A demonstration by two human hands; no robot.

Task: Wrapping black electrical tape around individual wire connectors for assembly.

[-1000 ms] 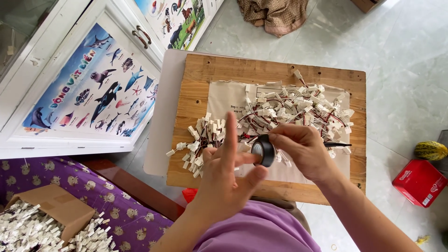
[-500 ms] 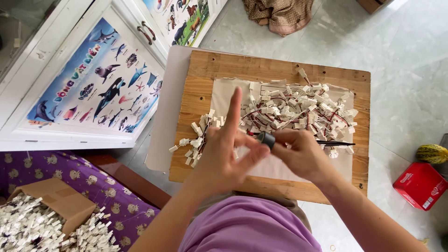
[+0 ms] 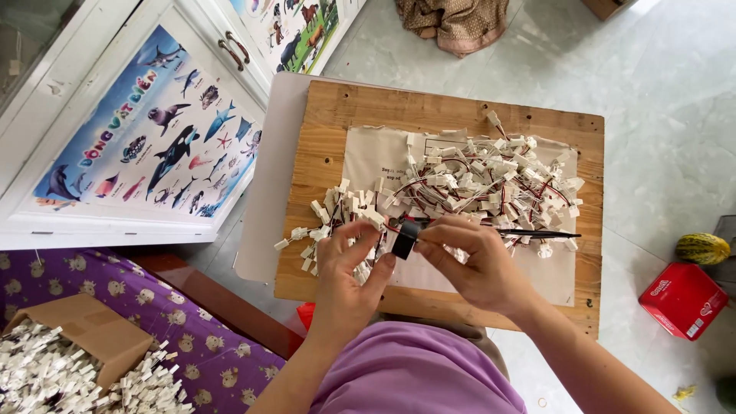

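Two hands | left hand [image 3: 346, 270], right hand [image 3: 474, 259] pinch black tape roll [image 3: 405, 239]

Colourful sea-animal poster [image 3: 153, 138] on cabinet; red box [image 3: 682, 300] on floor, right.

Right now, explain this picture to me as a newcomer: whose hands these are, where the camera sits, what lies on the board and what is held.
There is one view, from a camera worn on the person's head, looking down at their own bare hands. A wooden board carries a paper sheet heaped with small white plugs on red and black wires. The left hand pinches a white plug. The right hand holds a small black roll, apparently tape. A thin black tool lies beside them. A box of white plugs sits lower left.
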